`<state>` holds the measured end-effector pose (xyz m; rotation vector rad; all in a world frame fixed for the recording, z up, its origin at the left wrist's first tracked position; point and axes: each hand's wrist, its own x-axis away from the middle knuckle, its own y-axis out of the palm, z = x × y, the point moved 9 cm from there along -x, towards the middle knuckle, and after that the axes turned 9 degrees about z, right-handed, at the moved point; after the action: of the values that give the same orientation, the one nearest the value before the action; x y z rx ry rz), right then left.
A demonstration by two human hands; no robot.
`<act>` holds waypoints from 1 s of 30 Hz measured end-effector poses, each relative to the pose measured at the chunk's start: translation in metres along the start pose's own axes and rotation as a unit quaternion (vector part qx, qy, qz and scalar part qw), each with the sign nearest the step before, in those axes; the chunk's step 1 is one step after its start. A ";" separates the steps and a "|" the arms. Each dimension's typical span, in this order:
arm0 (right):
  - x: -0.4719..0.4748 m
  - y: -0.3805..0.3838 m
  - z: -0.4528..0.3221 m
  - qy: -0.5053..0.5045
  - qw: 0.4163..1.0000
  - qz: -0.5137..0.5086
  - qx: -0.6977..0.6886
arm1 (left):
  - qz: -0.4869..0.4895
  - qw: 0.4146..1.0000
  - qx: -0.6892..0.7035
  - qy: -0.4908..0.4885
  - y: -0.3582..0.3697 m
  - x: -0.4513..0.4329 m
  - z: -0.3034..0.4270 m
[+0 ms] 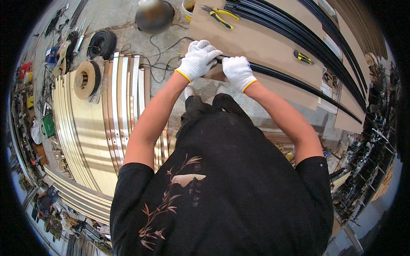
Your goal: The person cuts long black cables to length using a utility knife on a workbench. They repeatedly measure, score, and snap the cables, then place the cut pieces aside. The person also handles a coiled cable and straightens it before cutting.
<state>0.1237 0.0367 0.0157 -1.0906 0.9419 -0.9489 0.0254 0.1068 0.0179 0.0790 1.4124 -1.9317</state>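
My left hand (200,60), in a white knit glove with a yellow cuff, is at the near end of a long black profile strip (288,76), its fingers around a thin black strand. Close to its right, my right hand (237,72), gloved alike, is closed on the black strip, which runs off to the right over brown cardboard (272,48). Yellow-and-black pliers (221,16) lie with their handles apart on the cardboard beyond my hands. A yellow-and-black utility knife (302,57) lies farther right.
Bundled black strips (288,32) cross the cardboard's far side. Metal profiles (93,128) and a spool (86,80) are at left, near a black coil (102,44). A thin black cord (160,48) trails over the floor. A bucket (188,8) stands at the top.
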 end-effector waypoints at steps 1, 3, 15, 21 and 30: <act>0.006 0.001 0.008 0.012 1.000 -0.011 -0.003 | 0.001 1.000 -0.013 -0.002 -0.001 -0.001 0.001; 0.020 0.002 0.021 0.010 1.000 0.005 -0.005 | 0.002 1.000 -0.019 -0.002 -0.003 0.000 0.004; 0.202 0.008 0.197 0.017 0.998 -0.016 0.050 | -0.016 0.991 -0.129 -0.013 -0.006 0.002 0.015; 0.393 0.056 0.380 0.096 0.984 -0.115 0.100 | -0.059 0.984 -0.165 -0.026 0.000 -0.008 0.018; 0.368 -0.044 0.331 0.125 0.985 0.076 -0.088 | 0.001 0.978 -0.185 -0.100 0.023 -0.047 0.107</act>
<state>0.5414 -0.2256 0.0719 -1.0439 1.3184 -0.9019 0.1110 0.0374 0.0626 -0.2815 1.6038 -1.5946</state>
